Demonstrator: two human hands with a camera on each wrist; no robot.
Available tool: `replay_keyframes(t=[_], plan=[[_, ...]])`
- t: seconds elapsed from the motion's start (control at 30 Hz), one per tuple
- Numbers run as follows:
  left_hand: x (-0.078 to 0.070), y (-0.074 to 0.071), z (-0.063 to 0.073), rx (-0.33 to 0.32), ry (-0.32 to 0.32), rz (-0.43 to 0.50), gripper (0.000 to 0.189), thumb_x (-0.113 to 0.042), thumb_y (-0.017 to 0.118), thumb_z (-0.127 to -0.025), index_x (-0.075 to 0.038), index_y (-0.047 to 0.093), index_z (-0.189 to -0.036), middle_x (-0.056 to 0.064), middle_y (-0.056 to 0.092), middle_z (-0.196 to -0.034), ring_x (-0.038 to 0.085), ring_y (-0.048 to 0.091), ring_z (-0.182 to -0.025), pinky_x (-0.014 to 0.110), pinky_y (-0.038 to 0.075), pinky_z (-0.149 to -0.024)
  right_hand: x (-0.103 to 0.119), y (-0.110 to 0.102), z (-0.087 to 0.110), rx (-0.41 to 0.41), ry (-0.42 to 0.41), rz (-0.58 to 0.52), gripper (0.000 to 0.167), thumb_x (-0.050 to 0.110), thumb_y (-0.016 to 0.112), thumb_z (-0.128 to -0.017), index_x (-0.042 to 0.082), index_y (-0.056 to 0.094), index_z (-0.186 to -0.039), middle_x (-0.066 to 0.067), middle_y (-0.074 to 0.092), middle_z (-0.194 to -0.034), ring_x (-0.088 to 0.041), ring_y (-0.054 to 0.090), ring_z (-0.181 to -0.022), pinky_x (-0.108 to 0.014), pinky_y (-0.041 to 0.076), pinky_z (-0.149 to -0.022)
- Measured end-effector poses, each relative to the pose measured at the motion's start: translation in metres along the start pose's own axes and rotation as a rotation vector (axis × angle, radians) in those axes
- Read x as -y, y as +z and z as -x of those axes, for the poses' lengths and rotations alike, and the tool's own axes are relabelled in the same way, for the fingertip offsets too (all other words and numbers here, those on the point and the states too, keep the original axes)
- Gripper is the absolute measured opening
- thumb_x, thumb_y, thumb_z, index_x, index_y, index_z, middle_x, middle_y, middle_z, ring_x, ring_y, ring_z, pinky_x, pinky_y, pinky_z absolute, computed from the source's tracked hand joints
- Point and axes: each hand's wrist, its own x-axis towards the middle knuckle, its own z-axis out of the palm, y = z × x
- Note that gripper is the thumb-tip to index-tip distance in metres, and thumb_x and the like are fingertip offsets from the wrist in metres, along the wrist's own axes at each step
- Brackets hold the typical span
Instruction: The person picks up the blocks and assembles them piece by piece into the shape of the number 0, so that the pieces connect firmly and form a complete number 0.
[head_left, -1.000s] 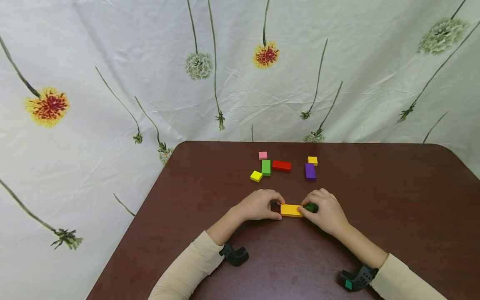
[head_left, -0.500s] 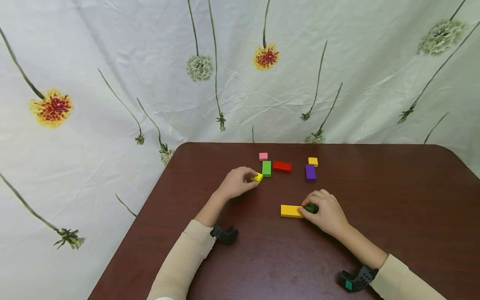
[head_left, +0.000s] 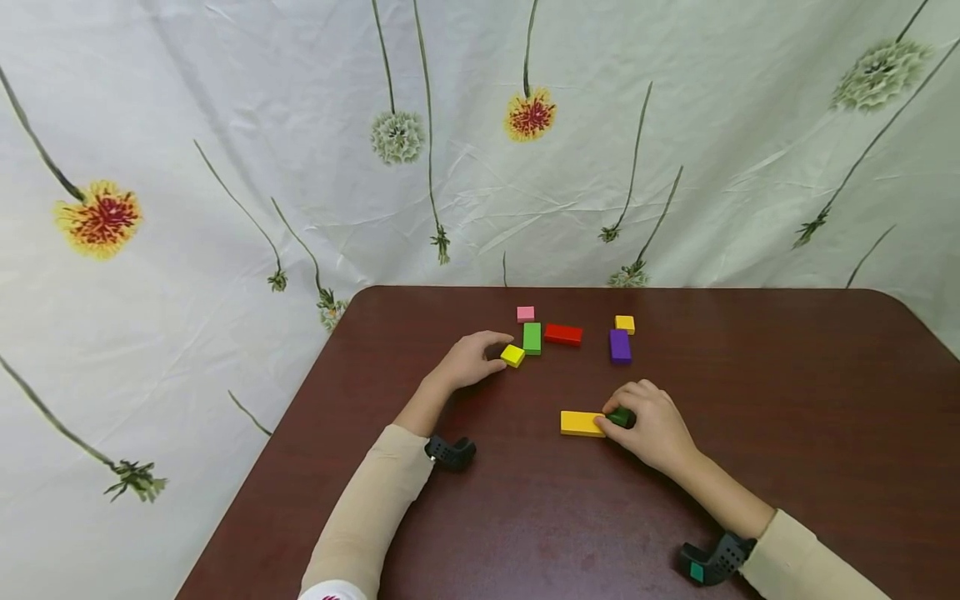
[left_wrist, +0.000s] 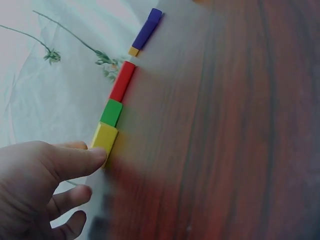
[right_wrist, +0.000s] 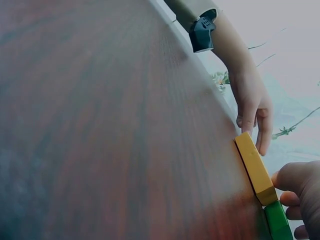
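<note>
My left hand [head_left: 467, 360] is beside a small yellow block [head_left: 513, 356], its index finger and thumb spread near two sides of it. In the left wrist view the thumb overlaps this block [left_wrist: 105, 139]; contact is unclear. My right hand [head_left: 652, 422] pinches the right end of a long orange-yellow block [head_left: 580, 423] lying flat. A dark green block [head_left: 621, 417] sits end to end with it, partly hidden under that hand. In the right wrist view the thumb lies against the orange-yellow block [right_wrist: 256, 170], next to the green block [right_wrist: 278, 221].
A light green block [head_left: 532, 338] touches or nearly touches the small yellow one. Behind are a pink block [head_left: 526, 314], a red block [head_left: 563, 335], a purple block [head_left: 620, 347] and a small orange-yellow block [head_left: 625, 324]. The brown table [head_left: 787, 400] ends at a flowered cloth [head_left: 675, 125].
My left hand has left the long orange-yellow block and gone up and left to the small yellow block, then drawn back slightly from it. The right hand and the blocks stay put.
</note>
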Motion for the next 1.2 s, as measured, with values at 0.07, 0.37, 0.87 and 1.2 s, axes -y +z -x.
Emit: replay_keyframes(t=[0.07,0.37,0.87,1.2], plan=[[0.000,0.001,-0.002,0.010,-0.001,-0.009,0.044,-0.013,0.070,-0.091,-0.008,0.060,-0.133,0.008,0.059,-0.133,0.026,0.051,-0.125,0.041,0.039,-0.105,0.000,0.000,0.000,0.002,0.000,0.000,0.016,0.018,0.085,-0.074,0.018,0.069,-0.075,0.006,0.063,-0.081,-0.014,0.051,-0.078,-0.038,0.042,-0.071],[0.001,0.003,-0.002,-0.026,-0.040,0.008,0.034,-0.019,0.075,-0.086,-0.009,0.068,-0.117,0.006,0.065,-0.117,0.024,0.056,-0.107,0.041,0.044,-0.098,0.000,0.000,-0.001,-0.006,-0.010,0.004,0.017,0.018,0.085,-0.073,0.018,0.068,-0.074,0.006,0.063,-0.081,-0.014,0.052,-0.079,-0.038,0.042,-0.070],[-0.021,0.010,0.017,-0.029,-0.031,0.033,0.027,-0.028,0.080,-0.081,-0.014,0.069,-0.102,-0.004,0.062,-0.091,0.016,0.054,-0.086,0.032,0.047,-0.078,0.000,0.000,0.000,0.003,0.009,0.002,0.017,0.018,0.085,-0.073,0.017,0.069,-0.076,0.005,0.063,-0.082,-0.015,0.052,-0.079,-0.038,0.042,-0.071],[-0.043,0.019,0.027,-0.017,0.016,-0.016,0.029,-0.030,0.081,-0.080,-0.014,0.069,-0.100,-0.005,0.062,-0.088,0.013,0.056,-0.082,0.029,0.047,-0.074,0.000,0.000,0.000,-0.001,0.003,0.005,0.017,0.018,0.085,-0.073,0.018,0.069,-0.075,0.006,0.063,-0.081,-0.014,0.051,-0.079,-0.038,0.042,-0.071]])
